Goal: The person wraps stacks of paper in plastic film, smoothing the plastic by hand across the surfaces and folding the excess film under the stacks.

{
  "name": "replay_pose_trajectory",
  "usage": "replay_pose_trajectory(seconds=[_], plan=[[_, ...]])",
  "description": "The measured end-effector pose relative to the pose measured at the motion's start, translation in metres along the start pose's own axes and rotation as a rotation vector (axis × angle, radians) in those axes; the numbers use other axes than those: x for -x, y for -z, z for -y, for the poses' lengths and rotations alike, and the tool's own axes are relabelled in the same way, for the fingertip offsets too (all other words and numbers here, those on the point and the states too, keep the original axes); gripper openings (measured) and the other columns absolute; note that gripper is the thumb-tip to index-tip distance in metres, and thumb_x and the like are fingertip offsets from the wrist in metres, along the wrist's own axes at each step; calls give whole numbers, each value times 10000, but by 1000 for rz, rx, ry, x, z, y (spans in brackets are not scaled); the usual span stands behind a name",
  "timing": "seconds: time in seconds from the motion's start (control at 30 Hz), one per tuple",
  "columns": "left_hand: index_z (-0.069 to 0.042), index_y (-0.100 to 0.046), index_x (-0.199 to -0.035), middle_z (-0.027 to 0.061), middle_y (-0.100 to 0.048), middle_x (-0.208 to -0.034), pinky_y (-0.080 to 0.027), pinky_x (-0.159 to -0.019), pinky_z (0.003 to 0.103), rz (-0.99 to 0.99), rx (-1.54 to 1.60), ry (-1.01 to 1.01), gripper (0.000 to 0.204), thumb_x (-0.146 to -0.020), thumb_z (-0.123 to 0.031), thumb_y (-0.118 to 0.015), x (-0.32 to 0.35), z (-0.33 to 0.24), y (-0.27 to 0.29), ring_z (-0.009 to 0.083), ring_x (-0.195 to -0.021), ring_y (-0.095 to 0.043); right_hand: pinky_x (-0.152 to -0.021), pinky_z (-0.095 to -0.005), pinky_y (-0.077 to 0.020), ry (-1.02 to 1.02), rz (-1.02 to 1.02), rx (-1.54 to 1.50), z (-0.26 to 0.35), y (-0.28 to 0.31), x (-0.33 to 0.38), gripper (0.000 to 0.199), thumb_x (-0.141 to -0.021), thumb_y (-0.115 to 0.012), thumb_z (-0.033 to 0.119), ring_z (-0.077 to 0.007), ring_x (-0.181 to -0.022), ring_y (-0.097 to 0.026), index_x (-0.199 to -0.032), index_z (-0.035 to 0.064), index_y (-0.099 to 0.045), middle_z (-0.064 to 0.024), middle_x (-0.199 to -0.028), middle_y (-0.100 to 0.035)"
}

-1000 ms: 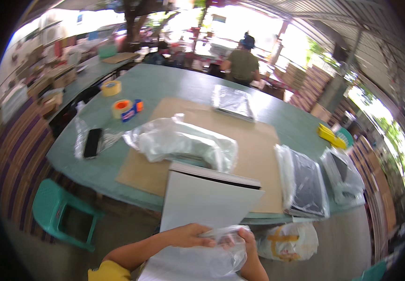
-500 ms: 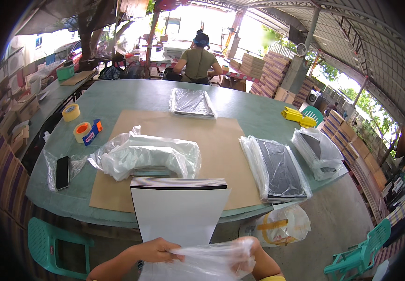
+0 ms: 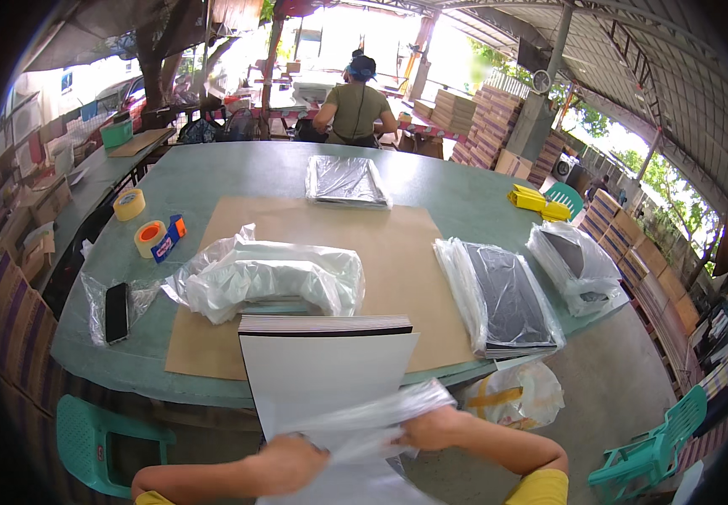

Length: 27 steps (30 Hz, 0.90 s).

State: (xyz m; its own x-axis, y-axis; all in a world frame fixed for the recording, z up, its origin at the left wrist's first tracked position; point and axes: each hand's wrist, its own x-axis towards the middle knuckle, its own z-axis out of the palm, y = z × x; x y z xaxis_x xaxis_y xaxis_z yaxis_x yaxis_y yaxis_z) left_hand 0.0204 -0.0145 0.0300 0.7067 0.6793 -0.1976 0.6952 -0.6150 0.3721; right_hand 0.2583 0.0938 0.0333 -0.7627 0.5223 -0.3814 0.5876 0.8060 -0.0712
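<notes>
A clear plastic bag [image 3: 362,421], smeared by motion, stretches between my hands at the lower middle. My left hand [image 3: 290,463] is closed on its lower left part. Higher up at its right end, my right hand [image 3: 428,427] grips the film with bent fingers. Under and behind the bag, a white panel [image 3: 326,370] leans with its upper end over the table's near edge. It fronts a stack of thin boards [image 3: 326,322] with a dark layer. The panel's lower end is partly hidden by the bag and my hands.
On the green table [image 3: 238,168] lie brown cardboard [image 3: 414,286], crumpled plastic bags [image 3: 275,273], bagged dark panels [image 3: 502,295], tape rolls [image 3: 129,204], a phone [image 3: 116,311] and a yellow bundle [image 3: 536,202]. Green stools [image 3: 86,429] stand near. A person [image 3: 355,105] works beyond.
My right hand has moved up and left onto the panel, drawing the bag's end upward. My left hand has dropped slightly lower. The bag now slants up to the right across the white panel.
</notes>
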Motion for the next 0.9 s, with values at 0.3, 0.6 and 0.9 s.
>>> replay_pose_trajectory(seconds=[0.3, 0.6, 0.9], plan=[[-6, -474, -785, 119, -541, -605, -441, -567, 395, -33, -27, 232, 146, -688, -112, -495, -2, 15, 3, 281, -634, -561, -826, -389, -368, 58, -27, 1, -10, 10, 8, 547, -699, -495, 513, -297, -930, -512, -845, -3, -600, -185, -925, -559], [-53, -552, -659, 110, -577, -658, -424, -599, 362, 44, -322, 254, 96, -675, -133, -500, 3, 27, 2, 255, -674, -560, -629, -392, -447, 51, 167, 36, -7, -22, 4, 220, -712, -554, 219, -314, -716, -573, -686, 3, -586, -156, -687, -585], [-77, -601, -715, 81, -591, -712, -416, -659, 321, 249, -224, -65, 135, -694, -201, -552, -10, 19, -3, 225, -765, -555, -562, -307, -450, -114, -632, -342, -14, 74, 31, 211, -664, -600, 107, -221, -596, -559, -870, 67, -585, -126, -663, -564]])
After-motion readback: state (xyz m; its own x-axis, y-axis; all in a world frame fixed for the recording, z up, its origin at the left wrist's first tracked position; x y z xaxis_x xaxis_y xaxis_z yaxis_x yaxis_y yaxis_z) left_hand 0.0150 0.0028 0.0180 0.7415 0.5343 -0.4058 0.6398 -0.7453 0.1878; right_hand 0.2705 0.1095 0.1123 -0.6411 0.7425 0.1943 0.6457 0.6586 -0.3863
